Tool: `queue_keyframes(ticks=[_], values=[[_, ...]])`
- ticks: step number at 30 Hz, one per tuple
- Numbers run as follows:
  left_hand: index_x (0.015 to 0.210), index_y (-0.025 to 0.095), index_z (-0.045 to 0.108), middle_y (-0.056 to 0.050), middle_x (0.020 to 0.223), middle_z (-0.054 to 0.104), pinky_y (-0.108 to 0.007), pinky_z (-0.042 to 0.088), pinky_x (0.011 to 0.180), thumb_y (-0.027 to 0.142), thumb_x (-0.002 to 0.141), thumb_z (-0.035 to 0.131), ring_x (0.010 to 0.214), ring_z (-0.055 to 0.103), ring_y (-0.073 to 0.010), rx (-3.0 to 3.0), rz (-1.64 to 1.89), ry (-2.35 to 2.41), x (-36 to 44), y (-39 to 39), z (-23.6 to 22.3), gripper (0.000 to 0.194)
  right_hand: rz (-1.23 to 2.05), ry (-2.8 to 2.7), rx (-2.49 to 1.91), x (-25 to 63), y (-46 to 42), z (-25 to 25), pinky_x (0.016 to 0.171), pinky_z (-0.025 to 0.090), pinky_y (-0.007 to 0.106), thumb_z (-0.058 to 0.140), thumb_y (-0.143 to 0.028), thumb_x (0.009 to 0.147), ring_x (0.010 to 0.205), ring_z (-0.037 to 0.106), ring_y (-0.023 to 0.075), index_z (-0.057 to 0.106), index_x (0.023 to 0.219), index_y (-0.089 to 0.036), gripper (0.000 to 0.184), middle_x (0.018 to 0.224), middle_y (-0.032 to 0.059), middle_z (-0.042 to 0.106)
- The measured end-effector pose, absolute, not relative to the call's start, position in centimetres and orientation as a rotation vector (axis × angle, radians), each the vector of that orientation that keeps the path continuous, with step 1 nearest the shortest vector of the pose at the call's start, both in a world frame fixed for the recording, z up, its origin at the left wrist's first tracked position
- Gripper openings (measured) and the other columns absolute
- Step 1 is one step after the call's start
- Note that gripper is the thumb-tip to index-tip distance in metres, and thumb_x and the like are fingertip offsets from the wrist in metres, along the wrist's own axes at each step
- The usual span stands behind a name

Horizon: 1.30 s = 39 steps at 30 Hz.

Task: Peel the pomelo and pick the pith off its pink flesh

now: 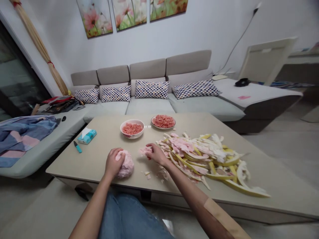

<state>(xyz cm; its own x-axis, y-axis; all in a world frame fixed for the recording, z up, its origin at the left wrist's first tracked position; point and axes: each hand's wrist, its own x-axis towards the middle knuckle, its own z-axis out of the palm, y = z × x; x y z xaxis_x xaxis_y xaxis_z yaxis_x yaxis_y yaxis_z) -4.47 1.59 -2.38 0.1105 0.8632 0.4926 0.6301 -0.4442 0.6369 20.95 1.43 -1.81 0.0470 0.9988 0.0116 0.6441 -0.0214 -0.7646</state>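
Two grips: my left fingers (115, 154) cup the pink fruit (127, 167) by the table's (104, 136) near edge; right fingers (152, 150) pinch a left-pointing scrap (143, 151).

Patterned cushions (152, 89) line the grey sofa (149, 70) beneath three flower pictures (129, 14) on the wall.

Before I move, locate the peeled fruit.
In the head view, the peeled fruit is left of centre by the table's near edge, against the left hand.

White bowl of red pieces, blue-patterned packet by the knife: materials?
White round bowl: likely glazed ceramic, going by its smooth sheen; melamine possible. Blue-and-white tissue packet: probably thin plastic film, glossy and soft-edged, with white papery tissue poking out.
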Motion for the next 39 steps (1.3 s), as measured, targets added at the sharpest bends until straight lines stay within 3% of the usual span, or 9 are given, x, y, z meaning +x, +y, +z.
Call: queue_keyframes(ticks=[7, 12, 15, 19, 24, 31, 35, 37, 39], values=[[0.119, 0.027, 0.062, -0.011, 0.131, 0.059, -0.051, 0.035, 0.108, 0.029, 0.078, 0.067, 0.126, 0.049, -0.0313, 2.416, 1.194, 1.616, -1.6, -1.9, 1.8, 0.041, 1.038, -1.657, -1.330, 20.8, -3.4, 1.0, 0.056, 0.047, 0.021, 0.060, -0.024, 0.080, 0.060, 0.064, 0.0131, 0.066, 0.086, -0.016, 0.012, 0.073, 0.0006, 0.068], [0.106, 0.025, 0.065, -0.005, 0.102, 0.071, -0.032, 0.050, 0.082, 0.031, 0.090, 0.054, 0.094, 0.065, -0.0200, 2.332, 0.902, 1.149, 1.8, -5.2, 3.5, 0.021, 1.020, -1.731, -1.274, 20.0, -6.3, 3.2, 0.059, 0.044, 0.020, 0.056, -0.024, 0.081, 0.063, 0.063, 0.0135, 0.068, 0.079, -0.017, 0.014, 0.066, 0.0002, 0.067], [0.090, 0.023, 0.067, -0.003, 0.084, 0.070, -0.028, 0.049, 0.070, 0.028, 0.090, 0.050, 0.077, 0.065, -0.0176, 2.204, 0.864, 1.168, 2.5, -6.1, 2.9, 0.018, 0.827, -1.751, -1.406, 19.6, -7.5, 3.0, 0.056, 0.037, 0.021, 0.060, -0.021, 0.076, 0.061, 0.057, 0.0128, 0.064, 0.067, -0.017, 0.010, 0.061, -0.0008, 0.063], [0.085, 0.022, 0.069, -0.003, 0.083, 0.071, -0.026, 0.050, 0.065, 0.026, 0.083, 0.053, 0.076, 0.065, -0.0176, 2.074, 0.905, 1.166, 2.8, -6.8, 1.1, 0.017, 0.627, -1.717, -1.449, 18.7, -8.8, 0.9, 0.053, 0.030, 0.022, 0.064, -0.018, 0.071, 0.057, 0.048, 0.0112, 0.058, 0.059, -0.018, 0.014, 0.057, -0.0019, 0.057], [0.081, 0.018, 0.068, -0.002, 0.077, 0.070, -0.024, 0.050, 0.066, 0.028, 0.073, 0.060, 0.073, 0.063, -0.0157, 1.696, 0.945, 1.148, 4.3, -6.9, -1.4, 0.016, 0.599, -1.580, -1.427, 18.5, -10.0, -1.4, 0.056, 0.033, 0.022, 0.059, -0.016, 0.072, 0.058, 0.046, 0.0109, 0.059, 0.061, -0.018, 0.011, 0.060, -0.0015, 0.055], [0.088, 0.013, 0.064, 0.006, 0.054, 0.049, -0.019, 0.031, 0.035, 0.049, 0.071, 0.063, 0.041, 0.038, -0.0075, 1.293, 1.021, 1.180, 7.3, -3.7, -2.9, 0.039, 0.971, -1.220, -1.316, 26.6, -12.0, -0.5, 0.050, 0.045, 0.023, 0.058, -0.034, 0.075, 0.051, 0.052, 0.0120, 0.063, 0.079, -0.018, 0.017, 0.059, -0.0026, 0.056], [0.098, 0.014, 0.063, 0.002, 0.068, 0.058, -0.019, 0.036, 0.036, 0.054, 0.073, 0.064, 0.047, 0.045, -0.0086, 1.382, 0.851, 1.033, 10.9, -3.3, -2.0, 0.046, 0.837, -1.183, -1.441, 31.7, -12.6, 0.8, 0.061, 0.053, 0.028, 0.063, -0.046, 0.077, 0.068, 0.063, 0.0166, 0.067, 0.100, -0.017, 0.037, 0.091, 0.0072, 0.070], [0.102, 0.015, 0.062, -0.002, 0.079, 0.063, -0.020, 0.041, 0.042, 0.050, 0.072, 0.068, 0.058, 0.053, -0.0114, 1.404, 0.790, 0.947, 12.9, -3.8, -1.5, 0.047, 0.856, -1.181, -1.426, 32.4, -12.6, 0.7, 0.064, 0.054, 0.029, 0.065, -0.049, 0.078, 0.077, 0.065, 0.0182, 0.063, 0.118, -0.020, 0.050, 0.113, 0.0106, 0.067], [0.106, 0.016, 0.060, -0.004, 0.088, 0.066, -0.021, 0.045, 0.051, 0.042, 0.068, 0.073, 0.069, 0.059, -0.0136, 1.411, 0.756, 0.854, 14.4, -4.6, -1.2, 0.048, 0.888, -1.202, -1.384, 32.1, -12.3, 0.1, 0.064, 0.054, 0.029, 0.065, -0.049, 0.079, 0.079, 0.066, 0.0183, 0.058, 0.126, -0.022, 0.055, 0.118, 0.0104, 0.066]])
